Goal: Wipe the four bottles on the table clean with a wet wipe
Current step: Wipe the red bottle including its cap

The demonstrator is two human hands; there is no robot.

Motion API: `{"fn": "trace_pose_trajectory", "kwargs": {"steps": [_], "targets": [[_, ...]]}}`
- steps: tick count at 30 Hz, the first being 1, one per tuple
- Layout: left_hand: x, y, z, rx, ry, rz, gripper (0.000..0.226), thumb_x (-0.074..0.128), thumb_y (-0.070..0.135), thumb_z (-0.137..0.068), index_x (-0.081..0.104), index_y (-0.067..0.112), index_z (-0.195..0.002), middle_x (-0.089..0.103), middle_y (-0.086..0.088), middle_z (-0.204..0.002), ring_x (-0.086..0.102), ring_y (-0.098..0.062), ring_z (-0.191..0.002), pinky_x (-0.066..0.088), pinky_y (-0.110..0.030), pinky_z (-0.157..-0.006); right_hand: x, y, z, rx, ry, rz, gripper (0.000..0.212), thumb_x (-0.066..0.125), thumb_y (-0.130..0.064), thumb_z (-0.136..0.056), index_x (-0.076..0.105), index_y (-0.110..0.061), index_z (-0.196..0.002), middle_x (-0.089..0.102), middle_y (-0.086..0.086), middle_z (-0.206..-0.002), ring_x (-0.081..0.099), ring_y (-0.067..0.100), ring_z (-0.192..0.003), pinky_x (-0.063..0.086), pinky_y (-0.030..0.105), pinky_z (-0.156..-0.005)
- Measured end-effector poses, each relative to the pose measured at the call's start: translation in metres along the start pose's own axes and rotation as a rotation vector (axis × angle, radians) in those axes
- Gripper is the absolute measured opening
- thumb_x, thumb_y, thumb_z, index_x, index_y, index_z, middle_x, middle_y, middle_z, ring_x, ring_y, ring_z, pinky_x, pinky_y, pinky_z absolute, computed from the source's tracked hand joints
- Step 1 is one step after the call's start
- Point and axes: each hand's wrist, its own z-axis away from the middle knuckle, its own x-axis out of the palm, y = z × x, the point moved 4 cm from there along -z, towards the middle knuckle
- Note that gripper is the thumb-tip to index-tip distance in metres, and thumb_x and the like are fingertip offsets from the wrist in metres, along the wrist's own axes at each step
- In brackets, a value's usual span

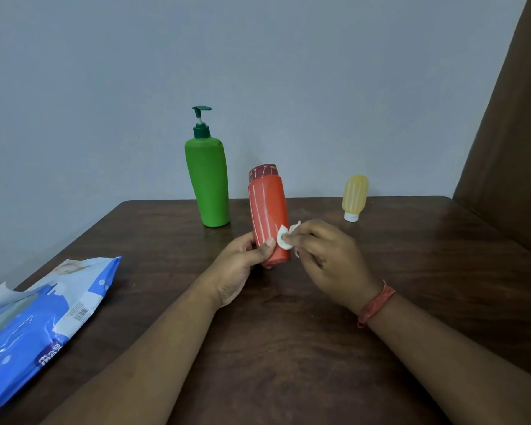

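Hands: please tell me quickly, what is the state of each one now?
Left hand: closed around the lower part of the orange bottle, holding it.
Right hand: closed, pinching the wet wipe against the bottle's side.

orange bottle [269, 210] held upright, white wipe [284, 239] against it, green pump bottle [209, 182] behind

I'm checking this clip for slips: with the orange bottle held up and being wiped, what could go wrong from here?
The left hand grips only the lower end of the orange bottle, so pressure from the wet wipe in the right hand might twist it loose once the surface gets slick. If it drops or swings, it could knock over the green pump bottle standing close behind.
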Motion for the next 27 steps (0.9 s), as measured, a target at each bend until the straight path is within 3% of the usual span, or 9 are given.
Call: {"fn": "trace_pose_trajectory", "kwargs": {"steps": [5,10,12,15,20,24,27], "targets": [[-0.003,0.000,0.000,-0.009,0.038,0.062,0.036,0.061,0.032,-0.089,0.065,0.006,-0.113,0.073,0.000,-0.091,0.061,-0.013,-0.084,0.044,-0.030,-0.080,0.002,-0.008,0.007,-0.121,-0.118,-0.019,0.022,0.058,-0.010,-0.091,0.077,-0.008,-0.102,0.067,0.003,-0.101,0.064,0.018,-0.093,0.056,0.036,-0.078],[-0.003,0.001,0.000,-0.021,0.043,0.053,0.042,0.061,0.031,-0.087,0.064,0.006,-0.121,0.074,0.001,-0.101,0.062,-0.011,-0.088,0.046,-0.026,-0.079,-0.001,-0.004,0.002,-0.038,-0.005,-0.064,0.021,0.064,0.001,-0.089,0.076,-0.007,-0.105,0.067,0.003,-0.102,0.064,0.013,-0.097,0.050,0.020,-0.089],[0.000,0.000,0.001,-0.036,0.004,-0.002,0.043,0.061,0.030,-0.087,0.063,0.010,-0.126,0.074,0.002,-0.108,0.065,-0.010,-0.096,0.048,-0.024,-0.084,-0.002,-0.001,0.001,0.015,0.042,-0.063,0.024,0.066,0.004,-0.087,0.076,-0.007,-0.106,0.067,0.003,-0.102,0.064,0.013,-0.099,0.049,0.019,-0.092],[0.003,0.001,0.002,-0.041,-0.030,-0.051,0.048,0.062,0.033,-0.088,0.060,0.013,-0.131,0.073,0.001,-0.116,0.066,-0.009,-0.105,0.047,-0.024,-0.091,-0.002,0.004,0.001,0.081,0.066,-0.028,0.022,0.067,0.001,-0.089,0.075,-0.007,-0.108,0.066,0.003,-0.103,0.064,0.016,-0.099,0.055,0.029,-0.089],[0.000,0.000,0.002,-0.025,-0.003,-0.002,0.048,0.061,0.031,-0.089,0.059,0.007,-0.131,0.071,-0.010,-0.123,0.064,-0.021,-0.116,0.047,-0.034,-0.105,0.001,-0.003,0.005,-0.039,-0.049,-0.061,0.023,0.058,-0.013,-0.093,0.076,-0.007,-0.104,0.065,0.003,-0.102,0.064,0.015,-0.096,0.054,0.027,-0.085],[0.006,-0.003,0.003,-0.063,-0.073,-0.161,0.051,0.069,0.033,-0.087,0.057,0.014,-0.133,0.070,-0.004,-0.124,0.066,-0.012,-0.111,0.052,-0.026,-0.093,-0.012,0.014,0.000,0.114,0.163,0.021,0.029,0.051,-0.017,-0.096,0.075,-0.005,-0.107,0.063,0.004,-0.099,0.061,0.014,-0.095,0.053,0.027,-0.086],[0.009,-0.004,0.005,-0.070,-0.094,-0.207,0.053,0.071,0.031,-0.086,0.056,0.014,-0.134,0.069,-0.001,-0.122,0.067,-0.007,-0.108,0.052,-0.023,-0.089,-0.012,0.015,0.002,0.090,0.120,0.025,0.028,0.052,-0.018,-0.097,0.075,-0.003,-0.103,0.063,0.005,-0.097,0.062,0.018,-0.090,0.054,0.033,-0.080]]}}
